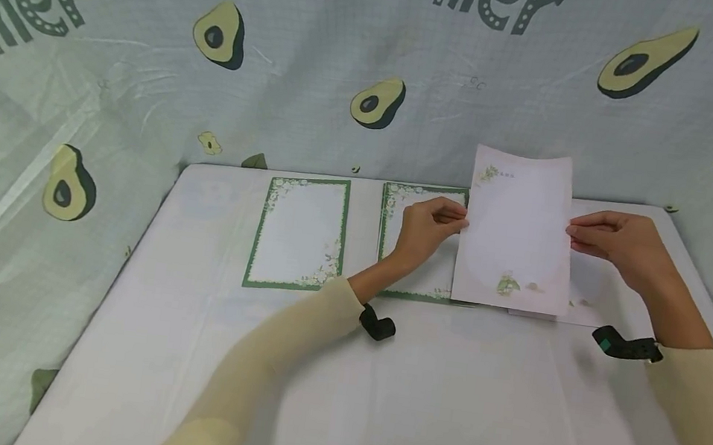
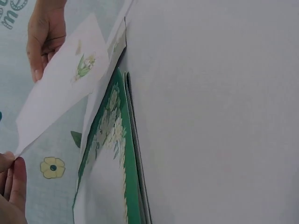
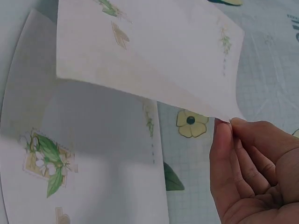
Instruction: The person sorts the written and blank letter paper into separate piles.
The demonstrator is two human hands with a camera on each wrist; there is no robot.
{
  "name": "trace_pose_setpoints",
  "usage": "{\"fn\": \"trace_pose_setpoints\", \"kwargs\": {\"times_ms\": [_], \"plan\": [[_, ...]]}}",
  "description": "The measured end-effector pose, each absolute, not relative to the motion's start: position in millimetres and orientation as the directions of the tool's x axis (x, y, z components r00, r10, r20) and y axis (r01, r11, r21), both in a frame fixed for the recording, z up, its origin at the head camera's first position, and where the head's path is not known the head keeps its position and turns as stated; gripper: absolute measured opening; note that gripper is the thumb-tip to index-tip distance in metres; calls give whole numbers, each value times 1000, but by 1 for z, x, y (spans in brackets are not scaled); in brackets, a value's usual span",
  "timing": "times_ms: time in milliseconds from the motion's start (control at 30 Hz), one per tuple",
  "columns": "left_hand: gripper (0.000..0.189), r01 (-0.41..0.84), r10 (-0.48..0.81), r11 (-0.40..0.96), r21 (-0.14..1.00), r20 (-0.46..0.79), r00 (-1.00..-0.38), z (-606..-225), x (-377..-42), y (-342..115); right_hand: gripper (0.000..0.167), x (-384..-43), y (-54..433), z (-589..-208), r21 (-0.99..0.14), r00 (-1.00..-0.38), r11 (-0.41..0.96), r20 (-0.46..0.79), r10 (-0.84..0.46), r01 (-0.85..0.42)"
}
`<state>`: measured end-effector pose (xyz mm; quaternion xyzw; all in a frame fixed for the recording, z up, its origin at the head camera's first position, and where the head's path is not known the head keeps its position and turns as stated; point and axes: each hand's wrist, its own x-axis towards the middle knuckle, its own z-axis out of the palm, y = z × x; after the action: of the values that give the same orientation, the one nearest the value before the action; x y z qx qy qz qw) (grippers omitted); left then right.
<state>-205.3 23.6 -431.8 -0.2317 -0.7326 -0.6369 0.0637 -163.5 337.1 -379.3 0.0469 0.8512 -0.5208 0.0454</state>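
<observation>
A pale pinkish sheet of paper [image 1: 518, 229] with small green plant prints is held up off the table between both hands. My left hand [image 1: 428, 230] pinches its left edge, while my right hand [image 1: 627, 247] pinches the right edge between thumb and fingers. In the right wrist view the raised sheet [image 3: 154, 56] bends slightly, and a similar floral sheet [image 3: 103, 186] lies beneath it. Partly covered by the held sheet and left arm is a stack of green-bordered sheets [image 1: 419, 261]; its layered edges show in the left wrist view.
Another green-bordered sheet [image 1: 301, 234] lies at the left on the white table [image 1: 439, 414]. Behind the table hangs a curtain [image 1: 313, 36] printed with avocados and lettering. Each wrist wears a black camera, one being the right wrist camera [image 1: 627, 345].
</observation>
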Motion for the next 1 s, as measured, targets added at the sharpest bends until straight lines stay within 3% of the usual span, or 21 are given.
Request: {"fn": "trace_pose_setpoints", "kwargs": {"times_ms": [133,333,467,533,700,800,1000], "plan": [[18,421,245,68,905,394,-886,-437,-205,35,27,-166,347,-383,-872,-994,478,-97,47,108],[19,416,210,54,908,396,-894,-442,-204,52,5,-170,364,-386,-885,-995,455,-90,50,103],[18,381,186,44,923,368,-911,-444,-203,64,4,-171,374,-388,-872,-992,473,-108,68,127],[17,354,173,29,935,344,-923,-444,-201,71,10,-171,378,-390,-853,-990,502,-116,80,141],[14,258,139,-62,964,264,-954,-443,-196,87,49,-170,389,-392,-800,-983,571,-139,117,181],[14,222,122,-113,968,235,-964,-446,-194,96,57,-169,396,-392,-778,-981,598,-143,131,193],[12,160,86,-76,984,166,-982,-459,-191,109,59,-168,406,-395,-759,-979,618,-163,125,205]]}}
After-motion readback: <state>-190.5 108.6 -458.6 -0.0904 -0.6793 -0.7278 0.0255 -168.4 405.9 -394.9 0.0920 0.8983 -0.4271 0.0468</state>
